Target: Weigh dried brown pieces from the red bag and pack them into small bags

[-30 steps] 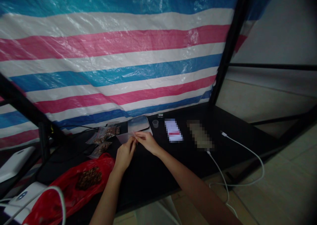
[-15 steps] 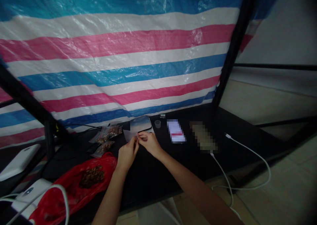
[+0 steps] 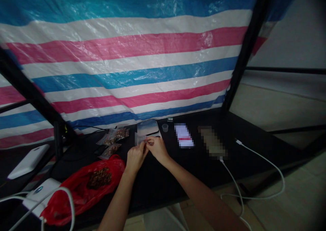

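My left hand (image 3: 136, 157) and my right hand (image 3: 158, 149) meet over the black table, fingertips pinching the edge of a small clear plastic bag (image 3: 139, 138). The bag looks flat; no contents show in it. Just behind my hands lies a small scale (image 3: 148, 127) with a shiny metal top, partly covered by my right hand. To its right stands a small clear cup (image 3: 165, 127). Several filled zip bags (image 3: 114, 136) of brown bits lie to the left. Nearer me, a red plastic bag (image 3: 84, 193) lies open with a heap of brown pieces (image 3: 100, 178) in it.
A lit phone (image 3: 183, 136) and a blurred-out device (image 3: 213, 142) lie to the right, with white cables (image 3: 265, 151) hanging off the table edge. White power banks (image 3: 29, 161) sit at the left. A striped tarp (image 3: 142, 68) and black frame posts (image 3: 239, 61) bound the table.
The whole view has shifted slightly, so everything sits a little further right. Both hands keep pinching the clear bag, which is now held at a slightly different angle.
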### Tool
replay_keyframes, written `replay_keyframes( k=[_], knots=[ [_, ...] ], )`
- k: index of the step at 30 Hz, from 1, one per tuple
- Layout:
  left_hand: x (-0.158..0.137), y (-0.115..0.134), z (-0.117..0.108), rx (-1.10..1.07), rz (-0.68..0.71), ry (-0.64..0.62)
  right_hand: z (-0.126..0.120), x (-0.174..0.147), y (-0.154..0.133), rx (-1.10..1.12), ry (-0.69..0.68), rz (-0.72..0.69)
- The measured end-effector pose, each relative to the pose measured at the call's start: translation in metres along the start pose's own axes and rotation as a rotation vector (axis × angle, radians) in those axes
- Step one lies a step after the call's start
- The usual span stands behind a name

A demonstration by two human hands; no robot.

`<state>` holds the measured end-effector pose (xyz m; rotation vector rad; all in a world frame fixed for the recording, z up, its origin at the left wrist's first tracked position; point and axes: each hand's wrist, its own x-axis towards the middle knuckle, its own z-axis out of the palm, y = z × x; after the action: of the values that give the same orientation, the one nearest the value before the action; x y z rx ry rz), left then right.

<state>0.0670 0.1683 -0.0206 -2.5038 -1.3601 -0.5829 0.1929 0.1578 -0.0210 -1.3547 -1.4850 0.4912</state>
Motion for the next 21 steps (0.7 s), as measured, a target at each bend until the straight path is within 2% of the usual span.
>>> replay_keyframes(
  k=[9,13,17,21],
  knots=[
    [0.001,0.006,-0.003,0.076,-0.043,-0.051,-0.002,-0.003,-0.007,-0.079,0.066,0.106],
    [0.001,0.006,-0.004,0.063,-0.080,-0.085,-0.005,-0.005,-0.008,-0.095,0.085,0.068],
    [0.001,0.002,-0.004,0.028,-0.055,-0.140,-0.009,-0.006,-0.010,-0.151,0.069,0.029],
    [0.000,0.001,-0.006,-0.001,-0.054,-0.110,-0.010,-0.007,-0.013,-0.231,0.062,0.020]
  ],
)
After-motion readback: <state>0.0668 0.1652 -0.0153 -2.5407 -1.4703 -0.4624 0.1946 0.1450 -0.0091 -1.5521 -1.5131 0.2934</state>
